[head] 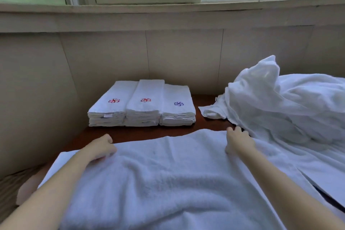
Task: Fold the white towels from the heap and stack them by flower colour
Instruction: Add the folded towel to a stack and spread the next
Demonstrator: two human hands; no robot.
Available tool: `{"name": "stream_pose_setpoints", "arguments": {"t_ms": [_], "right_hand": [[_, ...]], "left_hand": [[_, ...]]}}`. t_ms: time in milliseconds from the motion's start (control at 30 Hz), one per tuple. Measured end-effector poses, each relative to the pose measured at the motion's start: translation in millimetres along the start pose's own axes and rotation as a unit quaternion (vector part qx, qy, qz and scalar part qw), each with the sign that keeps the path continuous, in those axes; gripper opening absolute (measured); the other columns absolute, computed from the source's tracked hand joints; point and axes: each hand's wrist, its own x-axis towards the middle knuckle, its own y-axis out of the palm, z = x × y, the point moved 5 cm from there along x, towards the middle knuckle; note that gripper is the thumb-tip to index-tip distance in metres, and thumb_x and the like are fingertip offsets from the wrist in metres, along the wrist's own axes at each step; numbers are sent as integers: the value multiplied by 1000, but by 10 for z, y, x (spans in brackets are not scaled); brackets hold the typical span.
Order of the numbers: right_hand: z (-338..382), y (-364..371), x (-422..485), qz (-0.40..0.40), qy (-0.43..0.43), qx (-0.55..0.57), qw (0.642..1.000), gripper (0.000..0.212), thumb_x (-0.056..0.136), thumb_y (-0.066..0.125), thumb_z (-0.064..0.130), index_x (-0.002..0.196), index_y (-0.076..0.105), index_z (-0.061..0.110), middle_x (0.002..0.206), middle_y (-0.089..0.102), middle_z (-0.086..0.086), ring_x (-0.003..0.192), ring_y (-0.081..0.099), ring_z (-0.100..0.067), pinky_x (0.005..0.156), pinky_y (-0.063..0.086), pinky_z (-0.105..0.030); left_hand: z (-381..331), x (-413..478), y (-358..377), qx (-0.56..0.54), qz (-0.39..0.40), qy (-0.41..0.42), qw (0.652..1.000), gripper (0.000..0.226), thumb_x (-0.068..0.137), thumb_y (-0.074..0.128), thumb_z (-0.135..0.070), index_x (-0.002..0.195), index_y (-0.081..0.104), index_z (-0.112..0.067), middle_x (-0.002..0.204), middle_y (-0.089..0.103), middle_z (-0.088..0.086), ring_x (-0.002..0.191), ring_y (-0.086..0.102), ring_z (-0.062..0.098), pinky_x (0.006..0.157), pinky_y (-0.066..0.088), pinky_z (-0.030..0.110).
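Two hands work the wide white terry towel (168, 179) that lies spread across the near edge of the dark brown wooden table (202, 101). Our left hand (101, 148) has its fingers curled over the towel's far left corner, seemingly pinching it; our right hand (238, 140) rests at the far right corner with fingers bent down onto the cloth, though we cannot tell whether they truly grip it. We judge the towel soft, limp and light, likely to sag and wrinkle, so it is best held by both far corners and kept taut.

Beyond it, a loose heap of white towels (287, 106) crowds the table's right edge. Toward the far left corner stand three folded stacks side by side: the left red-flower stack (110, 106), the middle red-flower stack (144, 104) and the blue-flower stack (177, 107). Small tags show on the folded edges, too blurred to read. No other writing shows.
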Motion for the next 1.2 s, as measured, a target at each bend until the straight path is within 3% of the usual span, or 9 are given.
{"name": "stream_pose_setpoints", "arguments": {"t_ms": [167,300,467,600,733,900,1000,1100,1200], "right_hand": [[353,101,224,77,-172,18,982,61,85,45,10,142,31,27,138,40,-1,119,39,-31,97,38,-37],[300,-26,343,76,-126,-39,988,21,84,57,27,104,51,25,110,57,-1,88,51,-21,64,42,-27],[-14,-600,136,-326,-16,84,941,22,83,42,-11,101,52,-2,96,52,-23,80,61,-41,57,44,-40],[-273,-670,-260,-402,17,177,898,19,73,51,-15,90,50,-6,94,45,-31,66,56,-48,52,31,-37],[-396,-340,-717,-334,15,68,940,26,53,66,-17,76,61,-6,93,48,-32,76,50,-44,60,42,-42],[-319,15,-1011,-113,-5,-90,989,39,68,81,25,99,66,6,119,51,-26,112,47,-46,91,40,-53],[-31,-45,-992,-113,-109,-97,983,53,86,61,33,133,41,17,149,28,-12,142,19,-35,114,16,-48],[320,-73,-898,-55,-198,49,977,52,88,48,13,137,34,25,144,32,4,137,30,-18,104,27,-27],[663,131,-905,22,-216,80,973,54,89,43,15,140,32,27,145,36,3,131,37,-21,104,33,-33]], "left_hand": [[-7,114,-89,-53,74,-10,996,9,79,48,-3,71,49,-6,55,55,10,41,49,20,43,38,21],[-150,153,-386,-6,-223,73,972,10,81,48,-2,78,44,-11,82,62,13,75,55,30,61,41,32],[-386,-116,-488,-6,-399,132,907,12,82,47,2,86,44,-10,76,43,11,68,41,32,57,32,35],[-334,-312,-346,17,-397,142,907,14,88,52,-12,100,47,-8,92,51,16,72,47,33,57,32,34],[-3,-595,173,165,-295,88,937,35,92,48,-30,124,43,-17,116,49,8,90,57,28,51,32,30],[233,-930,194,236,-337,110,905,33,58,78,-8,90,67,-7,101,55,20,91,54,38,59,45,38],[125,-956,72,339,-328,223,853,46,38,78,2,82,70,-9,109,64,18,108,58,44,80,51,53],[212,-717,87,408,-221,245,851,54,75,56,-3,126,48,-21,134,46,-6,142,28,22,115,17,45],[351,-634,-118,428,-220,195,855,68,68,72,-16,131,50,-33,103,60,-2,102,59,17,94,40,38]]}}
